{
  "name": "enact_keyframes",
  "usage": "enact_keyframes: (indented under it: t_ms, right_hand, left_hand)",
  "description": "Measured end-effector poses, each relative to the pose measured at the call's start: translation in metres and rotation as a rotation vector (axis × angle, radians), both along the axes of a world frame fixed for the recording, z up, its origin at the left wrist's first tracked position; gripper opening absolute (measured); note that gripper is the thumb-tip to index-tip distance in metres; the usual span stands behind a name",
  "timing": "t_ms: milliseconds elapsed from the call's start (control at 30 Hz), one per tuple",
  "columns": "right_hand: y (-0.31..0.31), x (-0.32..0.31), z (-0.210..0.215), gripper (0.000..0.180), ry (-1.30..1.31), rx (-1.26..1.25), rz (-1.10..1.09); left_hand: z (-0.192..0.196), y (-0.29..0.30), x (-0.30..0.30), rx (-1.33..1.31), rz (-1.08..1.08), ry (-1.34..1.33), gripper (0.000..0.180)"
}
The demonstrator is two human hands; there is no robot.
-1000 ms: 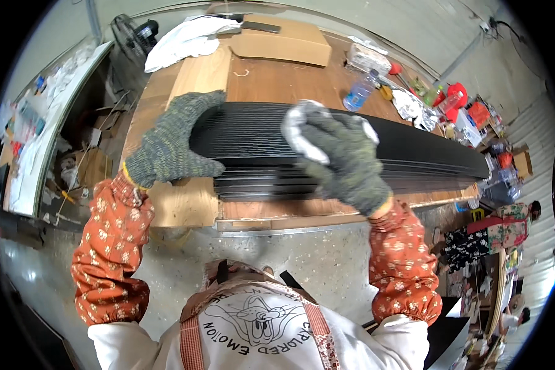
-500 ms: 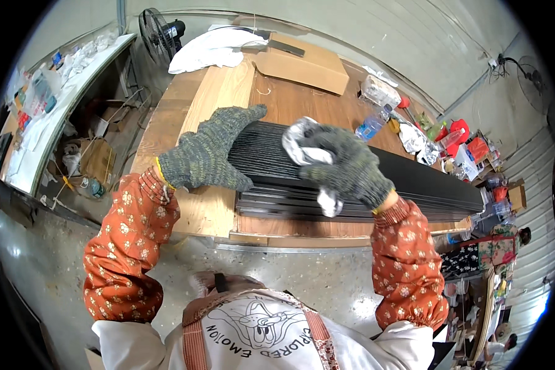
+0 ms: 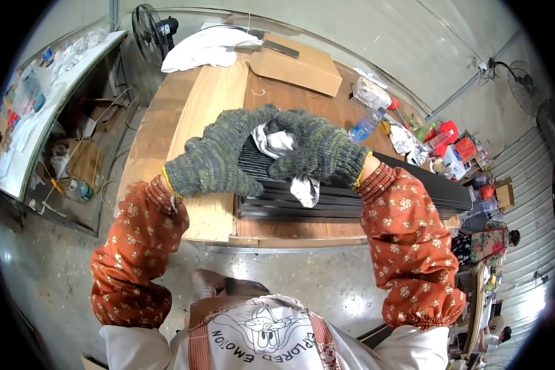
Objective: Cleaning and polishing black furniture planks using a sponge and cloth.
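A stack of long black panels (image 3: 422,185) lies on the wooden table, its top one ribbed. My left hand (image 3: 219,154), in a grey-green knitted glove, spans the stack's left end, fingers at the far edge and thumb at the near edge, gripping the top panel. My right hand (image 3: 319,148), gloved alike, is closed on a crumpled white cloth (image 3: 274,143) and presses it on the ribbed top near that end. Part of the cloth hangs out below the right hand over the near side. The two hands' fingertips almost meet at the far edge.
Toward the back of the table (image 3: 228,92) are a cardboard box (image 3: 302,71) and a white cloth heap (image 3: 203,48). A plastic bottle (image 3: 365,125) and a wrapped pack (image 3: 371,94) stand beyond the panels. Left is a cluttered white bench (image 3: 34,129); a fan (image 3: 151,31) stands behind.
My right hand has slid the white cloth left along the panel, close to my left hand. The left hand stays at the panel's end.
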State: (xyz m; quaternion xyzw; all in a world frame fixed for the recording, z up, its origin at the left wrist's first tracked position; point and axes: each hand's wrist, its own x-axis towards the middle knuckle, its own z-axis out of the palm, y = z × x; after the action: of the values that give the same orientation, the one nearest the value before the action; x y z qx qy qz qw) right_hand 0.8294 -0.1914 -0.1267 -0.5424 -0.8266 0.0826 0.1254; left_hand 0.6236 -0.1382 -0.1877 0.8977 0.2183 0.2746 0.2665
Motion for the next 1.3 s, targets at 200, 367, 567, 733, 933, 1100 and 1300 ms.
enact_keyframes:
  t_ms: [200,367,567,733,933,1100,1300]
  right_hand:
    - [0.017,-0.004,0.013,0.067,-0.016,-0.262,-0.35]
    - [0.031,-0.01,0.009,0.071,-0.062,-0.257,-0.284]
    - [0.029,-0.017,0.011,0.069,-0.047,-0.268,-0.302]
    - [0.032,-0.012,0.014,0.075,-0.025,-0.392,-0.314]
    - [0.021,-0.016,0.009,0.064,0.128,-0.252,-0.286]
    - [0.009,-0.012,-0.017,0.058,0.004,0.041,-0.215]
    - [-0.091,0.178,-0.041,0.043,0.187,0.352,-0.479]
  left_hand:
    - [0.003,-0.004,0.005,0.026,0.034,0.008,0.117]
    - [0.001,-0.003,0.001,0.004,0.046,0.004,0.116]
    - [0.012,-0.006,0.007,-0.038,0.044,0.013,0.115]
    - [-0.006,0.002,-0.006,0.02,0.046,-0.021,0.118]
    - [0.011,-0.007,0.01,-0.052,0.023,0.005,0.119]
    - [-0.002,0.003,-0.003,-0.154,-0.019,-0.099,0.117]
    - [-0.009,0.0,-0.04,-0.28,0.02,-0.194,0.1]
